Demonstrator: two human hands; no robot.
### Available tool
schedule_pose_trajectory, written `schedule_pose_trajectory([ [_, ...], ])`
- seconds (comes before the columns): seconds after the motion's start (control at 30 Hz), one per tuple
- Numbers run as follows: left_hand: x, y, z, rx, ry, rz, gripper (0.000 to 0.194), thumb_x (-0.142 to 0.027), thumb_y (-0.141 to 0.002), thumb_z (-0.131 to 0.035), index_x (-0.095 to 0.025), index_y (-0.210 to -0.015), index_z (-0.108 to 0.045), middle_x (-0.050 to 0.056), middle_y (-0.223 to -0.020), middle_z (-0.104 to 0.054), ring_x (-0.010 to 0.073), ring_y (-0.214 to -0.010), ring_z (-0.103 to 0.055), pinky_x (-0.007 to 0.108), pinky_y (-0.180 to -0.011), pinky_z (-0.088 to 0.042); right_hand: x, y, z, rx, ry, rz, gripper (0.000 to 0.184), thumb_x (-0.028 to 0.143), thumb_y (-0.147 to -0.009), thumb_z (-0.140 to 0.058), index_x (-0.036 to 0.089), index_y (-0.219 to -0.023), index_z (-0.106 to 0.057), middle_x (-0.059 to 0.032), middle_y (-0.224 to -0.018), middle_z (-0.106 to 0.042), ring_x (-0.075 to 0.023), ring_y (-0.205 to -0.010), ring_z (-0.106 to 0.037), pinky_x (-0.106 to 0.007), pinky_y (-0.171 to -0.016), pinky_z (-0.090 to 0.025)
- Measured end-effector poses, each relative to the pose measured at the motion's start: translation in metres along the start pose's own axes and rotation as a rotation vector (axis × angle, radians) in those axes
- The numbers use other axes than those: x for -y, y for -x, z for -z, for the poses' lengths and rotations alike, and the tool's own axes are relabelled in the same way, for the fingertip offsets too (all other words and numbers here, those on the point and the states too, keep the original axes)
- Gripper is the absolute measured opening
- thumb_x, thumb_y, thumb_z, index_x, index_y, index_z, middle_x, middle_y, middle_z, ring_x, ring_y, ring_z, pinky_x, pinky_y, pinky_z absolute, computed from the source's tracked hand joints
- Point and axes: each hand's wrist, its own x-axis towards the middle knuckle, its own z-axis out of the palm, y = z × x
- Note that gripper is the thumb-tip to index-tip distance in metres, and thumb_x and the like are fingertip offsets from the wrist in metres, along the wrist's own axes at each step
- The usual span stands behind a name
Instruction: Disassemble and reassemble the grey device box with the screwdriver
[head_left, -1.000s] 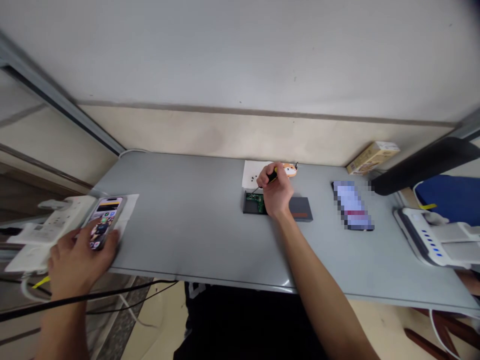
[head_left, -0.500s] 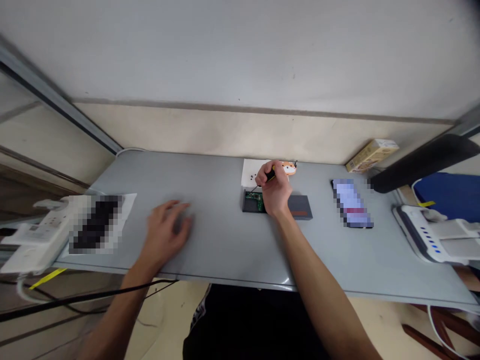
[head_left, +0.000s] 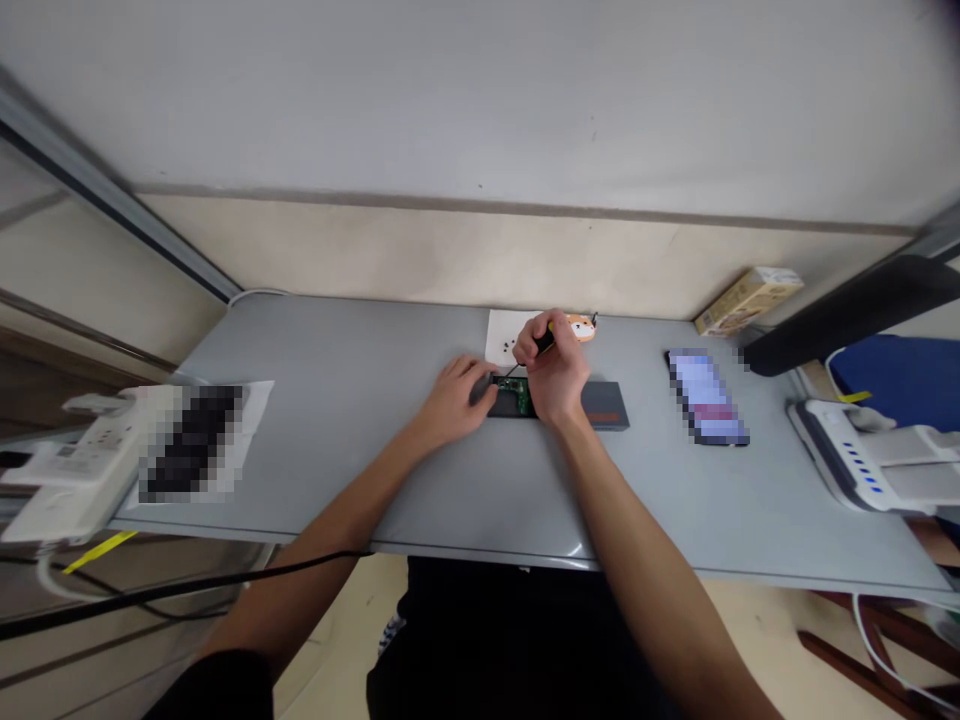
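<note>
A slim dark grey case (head_left: pixel 607 404) lies on the table, with a green circuit board (head_left: pixel 523 396) showing in its uncovered left part. My right hand (head_left: pixel 559 375) is wrapped around a screwdriver (head_left: pixel 546 341) with a black and yellow handle. Its thin shaft slants down to the left, and the tip is at the board's upper edge; exact contact is too small to tell. At the case's left end, my left hand (head_left: pixel 456 402) grips it between thumb and fingers. Behind the case, several small dark screws (head_left: pixel 508 347) rest on white paper (head_left: pixel 501 325).
An orange-and-white animal-face item (head_left: pixel 582 328) lies by the paper. A phone (head_left: pixel 709 398) and a power strip (head_left: pixel 840 455) are at right, with a yellowish box (head_left: pixel 750 300) behind. At left are a blurred-out dark phone (head_left: pixel 193 440), another power strip (head_left: pixel 105 455) and a black cable (head_left: pixel 247 577).
My left hand has left the phone at the left, crossed the table rightward and taken hold of the case's left end. My right hand stays at the board with the screwdriver.
</note>
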Motion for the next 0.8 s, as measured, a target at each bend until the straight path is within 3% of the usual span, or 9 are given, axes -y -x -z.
schedule_pose_trajectory([
  [0.23,-0.005,-0.01,0.005,0.102,-0.052,-0.003,0.02,-0.021,-0.092,-0.055,-0.023,-0.109,-0.065,0.007,-0.108,-0.064,0.0232,-0.1,-0.062,0.043,-0.098,-0.049,0.001,0.002,-0.002,-0.01,0.049,-0.027,0.038,0.053,-0.097,-0.055,0.024,-0.074,-0.045,0.0018,-0.071,-0.033,-0.0125,-0.058,-0.035,-0.028,-0.052,-0.036],
  [0.47,-0.006,-0.005,-0.006,0.012,-0.068,0.03,0.017,-0.024,-0.093,-0.056,-0.022,-0.109,-0.062,0.005,-0.108,-0.068,0.0245,-0.105,-0.062,0.044,-0.098,-0.044,-0.002,0.003,-0.003,0.005,0.057,-0.011,0.037,0.054,-0.095,-0.057,0.024,-0.075,-0.049,0.0009,-0.072,-0.036,-0.013,-0.06,-0.037,-0.029,-0.055,-0.037],
  [0.8,-0.008,-0.005,-0.005,0.038,-0.053,0.045,0.016,-0.026,-0.094,-0.053,-0.022,-0.107,-0.062,0.006,-0.107,-0.07,0.0243,-0.103,-0.063,0.043,-0.098,-0.044,-0.003,0.003,-0.002,-0.013,0.096,0.005,0.039,0.058,-0.096,-0.056,0.025,-0.076,-0.049,-0.0002,-0.074,-0.041,-0.0142,-0.061,-0.041,-0.031,-0.058,-0.043],
])
